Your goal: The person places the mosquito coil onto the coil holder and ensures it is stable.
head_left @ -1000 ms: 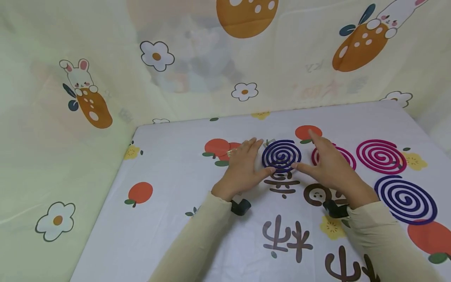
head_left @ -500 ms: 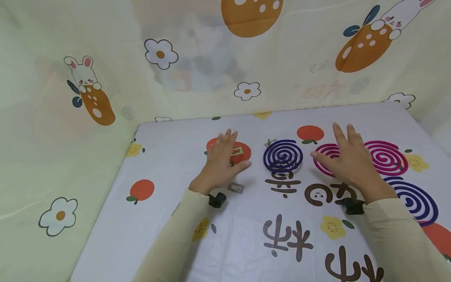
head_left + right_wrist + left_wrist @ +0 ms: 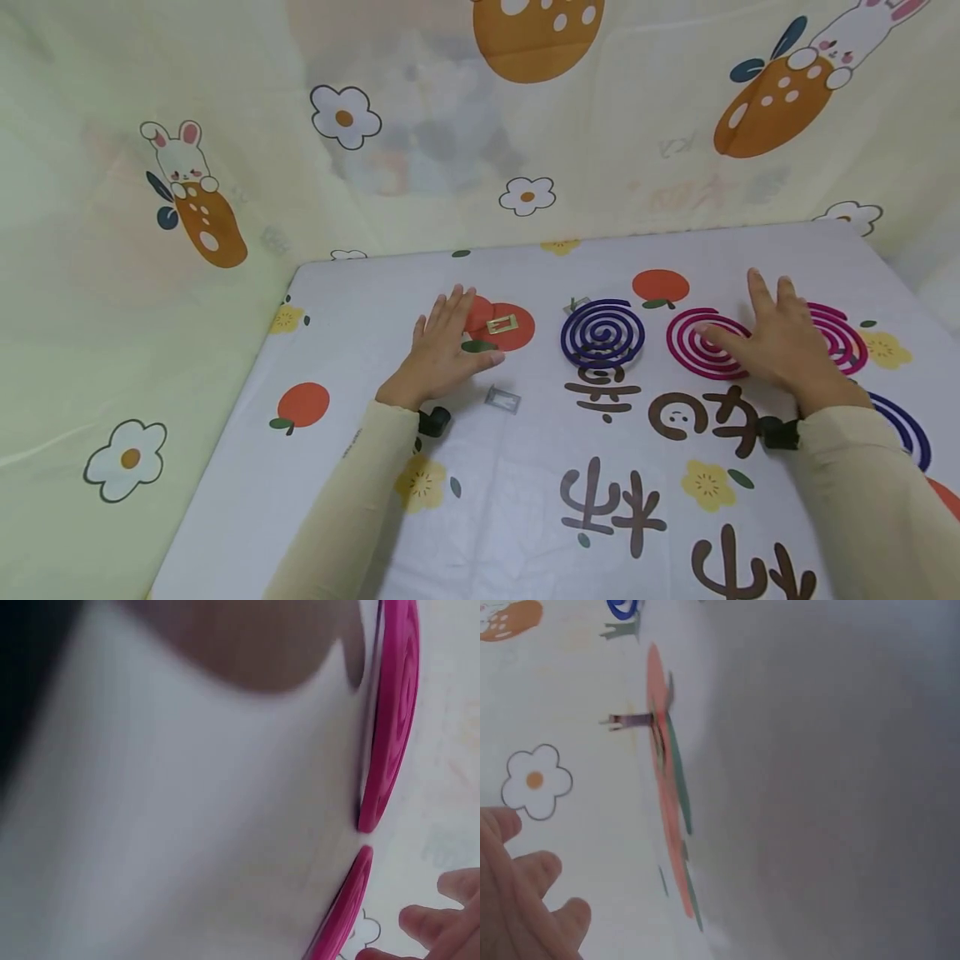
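Note:
My left hand [image 3: 438,358] is held over the left of the table with fingers straight and spread, holding nothing. Just right of it lie a gold-coloured metal clip [image 3: 502,324] and a silver one [image 3: 502,399], which look like coil stands. A dark blue mosquito coil [image 3: 602,333] lies flat in the middle. My right hand [image 3: 787,354], fingers spread and nothing in them, hovers between two magenta coils. The nearer magenta coil [image 3: 705,343] shows beside the thumb; the other magenta coil [image 3: 843,337] is partly hidden behind the hand. The right sleeve covers much of a second blue coil [image 3: 903,429].
Another small metal stand [image 3: 576,306] pokes out behind the middle blue coil. The printed white tablecloth [image 3: 525,517] bears fruit, flowers and brown characters. A patterned curtain [image 3: 427,192] rises along the table's back and left edges.
Both hands have moved apart from around the middle blue coil, the left to the left and the right to the right. The metal stands on the left have come into view. The coils stay put.

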A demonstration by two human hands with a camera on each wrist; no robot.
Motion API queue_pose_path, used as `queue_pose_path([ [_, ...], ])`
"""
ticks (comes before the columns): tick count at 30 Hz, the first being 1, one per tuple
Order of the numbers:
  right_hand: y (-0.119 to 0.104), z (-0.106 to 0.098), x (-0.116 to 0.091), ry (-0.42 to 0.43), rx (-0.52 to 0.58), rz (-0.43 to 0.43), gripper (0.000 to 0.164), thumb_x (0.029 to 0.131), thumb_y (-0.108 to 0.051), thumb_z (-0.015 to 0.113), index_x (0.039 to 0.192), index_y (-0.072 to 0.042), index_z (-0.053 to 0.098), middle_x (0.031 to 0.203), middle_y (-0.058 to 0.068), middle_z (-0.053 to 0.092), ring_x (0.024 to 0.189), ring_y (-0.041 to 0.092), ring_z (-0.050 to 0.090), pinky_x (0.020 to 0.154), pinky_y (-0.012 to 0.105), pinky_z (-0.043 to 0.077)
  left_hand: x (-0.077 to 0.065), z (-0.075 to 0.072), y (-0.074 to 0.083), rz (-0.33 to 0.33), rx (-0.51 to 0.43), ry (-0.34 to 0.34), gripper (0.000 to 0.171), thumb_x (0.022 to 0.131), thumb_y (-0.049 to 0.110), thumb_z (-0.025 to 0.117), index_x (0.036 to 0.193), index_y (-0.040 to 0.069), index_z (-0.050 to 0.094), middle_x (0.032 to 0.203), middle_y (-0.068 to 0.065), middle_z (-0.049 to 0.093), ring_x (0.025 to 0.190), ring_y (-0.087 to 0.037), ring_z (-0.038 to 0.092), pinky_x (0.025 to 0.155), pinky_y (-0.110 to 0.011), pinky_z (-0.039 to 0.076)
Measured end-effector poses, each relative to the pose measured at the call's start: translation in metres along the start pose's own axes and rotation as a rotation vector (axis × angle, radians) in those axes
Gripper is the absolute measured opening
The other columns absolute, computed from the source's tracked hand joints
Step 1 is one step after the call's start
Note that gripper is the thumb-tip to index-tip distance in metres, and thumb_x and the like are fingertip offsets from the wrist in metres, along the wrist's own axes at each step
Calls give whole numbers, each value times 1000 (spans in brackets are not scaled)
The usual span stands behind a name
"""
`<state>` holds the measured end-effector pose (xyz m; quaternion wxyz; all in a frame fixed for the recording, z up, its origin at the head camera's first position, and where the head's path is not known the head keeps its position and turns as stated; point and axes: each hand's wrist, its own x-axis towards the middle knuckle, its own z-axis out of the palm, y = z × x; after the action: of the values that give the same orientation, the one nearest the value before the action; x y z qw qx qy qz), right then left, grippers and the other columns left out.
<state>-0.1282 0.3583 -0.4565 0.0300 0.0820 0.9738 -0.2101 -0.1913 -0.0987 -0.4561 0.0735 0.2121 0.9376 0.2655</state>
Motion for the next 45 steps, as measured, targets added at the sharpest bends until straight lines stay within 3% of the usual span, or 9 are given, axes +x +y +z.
queue_pose_path([
  [8,6,-10,7,-106,-10,-6,123,93,-69,63,162,-2,-15,160,45,-8,146,69,-3,97,88,18,0,0,-8,12,60,-48,115,85,74,68,170,26,6,177,-1,4,162,-28,1,125,-63,1],
  [13,3,-15,12,-169,-22,5,129,88,-71,68,162,5,-6,156,49,8,142,70,12,100,85,24,-2,0,-10,44,97,-91,114,80,70,78,168,24,22,175,-3,14,162,-26,11,127,-59,6],
  [18,2,-18,15,-188,-45,10,121,88,-68,70,156,16,18,142,51,27,132,68,26,103,80,32,-3,3,-7,132,102,-133,98,80,58,86,160,19,45,171,-6,29,159,-27,23,127,-55,17],
  [23,-1,-20,14,-221,-52,18,105,90,-59,72,147,20,35,138,49,36,130,67,30,102,78,37,-6,5,-4,187,9,-191,81,83,51,86,150,17,58,166,-6,40,157,-26,28,126,-51,23],
  [27,-4,-20,14,-251,-62,19,98,92,-54,73,142,23,39,135,49,41,126,66,35,100,76,41,-10,8,-2,194,-72,-214,69,81,44,90,140,15,68,156,-3,53,150,-20,41,123,-42,32],
  [31,-3,-19,14,-256,-59,20,92,92,-49,75,138,24,43,130,48,46,121,64,40,97,74,44,-13,12,-1,199,-64,-234,53,79,35,93,126,16,77,140,0,62,135,-18,53,116,-38,41],
  [36,-1,-17,15,-246,-37,44,89,90,-46,77,135,24,45,126,46,50,116,62,44,94,72,46,-15,15,1,219,-36,-224,35,79,29,94,111,18,82,129,-1,62,127,-20,53,111,-39,44],
  [45,-2,-25,14,-296,0,85,87,87,-41,82,131,24,46,119,44,53,108,58,46,86,67,49,-16,18,-1,243,-31,-193,22,81,22,92,101,16,84,120,-2,61,121,-21,51,107,-40,44],
])
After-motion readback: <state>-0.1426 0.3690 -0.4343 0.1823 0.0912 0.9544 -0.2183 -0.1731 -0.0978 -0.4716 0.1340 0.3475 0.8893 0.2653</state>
